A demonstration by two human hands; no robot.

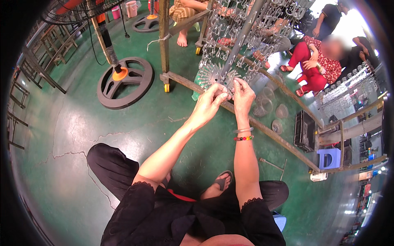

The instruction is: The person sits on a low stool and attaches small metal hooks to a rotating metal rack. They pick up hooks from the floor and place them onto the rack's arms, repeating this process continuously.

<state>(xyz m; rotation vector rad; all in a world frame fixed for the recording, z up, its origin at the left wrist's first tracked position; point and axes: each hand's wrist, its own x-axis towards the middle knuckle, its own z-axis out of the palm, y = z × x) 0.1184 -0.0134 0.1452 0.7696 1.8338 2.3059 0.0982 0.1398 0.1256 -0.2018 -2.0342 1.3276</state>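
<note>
My left hand [210,101] and my right hand [242,95] are raised together at the lower end of a slanted metal rod [242,39] hung with several small clear plastic parts [223,28]. Both hands pinch at the small pieces on a toothed grey disc [213,74] at the rod's base. What sits between the fingertips is too small to make out. A clear bangle and a beaded bracelet [243,138] circle my right wrist. I sit low, black trousers and a sandalled foot [221,180] below my arms.
A wooden frame on castors [166,78] holds the rod. A standing fan's round base [125,82] lies to the left on the green floor. Clear cups [271,108] and a black crate [304,130] sit to the right. Other people sit behind, one in red [316,65]. A blue stool [329,158] stands at right.
</note>
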